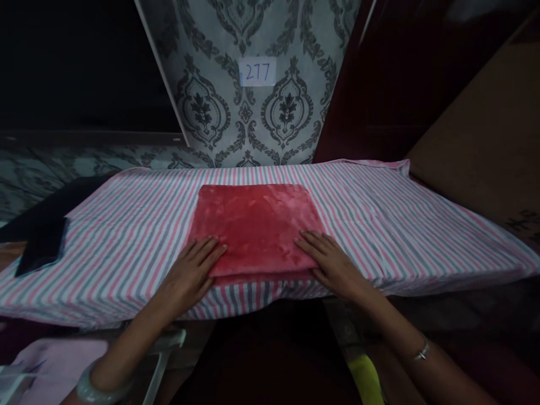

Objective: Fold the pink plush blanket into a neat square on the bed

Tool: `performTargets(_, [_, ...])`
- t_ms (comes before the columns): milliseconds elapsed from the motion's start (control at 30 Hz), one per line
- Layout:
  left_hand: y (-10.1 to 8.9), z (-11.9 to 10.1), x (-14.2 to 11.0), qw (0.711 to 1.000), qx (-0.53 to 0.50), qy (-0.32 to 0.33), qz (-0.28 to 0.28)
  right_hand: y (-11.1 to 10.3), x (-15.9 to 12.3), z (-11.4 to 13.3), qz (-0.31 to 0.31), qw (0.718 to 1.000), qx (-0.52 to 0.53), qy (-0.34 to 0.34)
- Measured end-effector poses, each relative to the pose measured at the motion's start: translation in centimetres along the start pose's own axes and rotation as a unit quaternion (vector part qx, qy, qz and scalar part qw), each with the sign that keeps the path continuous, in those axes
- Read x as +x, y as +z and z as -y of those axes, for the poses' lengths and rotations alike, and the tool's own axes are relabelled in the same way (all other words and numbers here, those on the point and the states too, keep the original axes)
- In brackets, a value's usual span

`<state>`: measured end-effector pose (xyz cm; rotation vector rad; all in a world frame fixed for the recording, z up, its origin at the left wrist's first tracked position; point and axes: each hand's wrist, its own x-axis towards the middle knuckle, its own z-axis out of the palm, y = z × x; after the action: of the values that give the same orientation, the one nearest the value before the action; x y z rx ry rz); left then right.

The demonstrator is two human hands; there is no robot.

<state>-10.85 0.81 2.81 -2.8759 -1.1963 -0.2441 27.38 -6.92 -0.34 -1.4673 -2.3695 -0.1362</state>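
Note:
A folded red plush cloth (253, 225) lies flat on the striped tablecloth (139, 225), its front fold close to the table's near edge. My left hand (189, 270) rests on the cloth's near left corner, fingers stretched out over the top. On the near right corner lies my right hand (331, 261), fingers extended and the thumb by the front fold. Both palms face down on the fabric.
A dark flat item (42, 244) sits at the table's left end. Behind the table are a patterned wall with a paper marked 277 (257, 71) and a dark screen (84, 67). A cardboard box (485, 129) stands at right.

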Motion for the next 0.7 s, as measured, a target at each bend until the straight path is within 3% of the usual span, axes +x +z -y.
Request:
performTargets(200, [1.5, 1.6, -0.4, 0.999, 0.043, -0.001, 0.000, 1.3, -0.1, -1.4, -0.073, 0.996, -0.033, -0.025])
performTargets(333, [2.4, 1.7, -1.0, 1.000, 0.011, 0.002, -0.008, 1.8, -0.8, -1.4, -0.047, 0.998, -0.006, -0.029])
performTargets(533, [-1.3, 1.4, -1.0, 0.991, -0.127, -0.019, -0.035, -1.0, -0.4, -0.7, -0.043, 0.993, 0.106, 0.015])
performTargets(600, [-2.6, 1.1, 0.4, 0.986, -0.141, -0.044, -0.072, -1.8, 1.2, -0.6, -0.069, 0.990, 0.117, 0.045])
performTargets(700, [-3.5, 0.2, 4.5, 0.985, -0.123, -0.071, -0.101, -2.2, 5.7, -0.9, -0.108, 0.984, 0.112, 0.091])
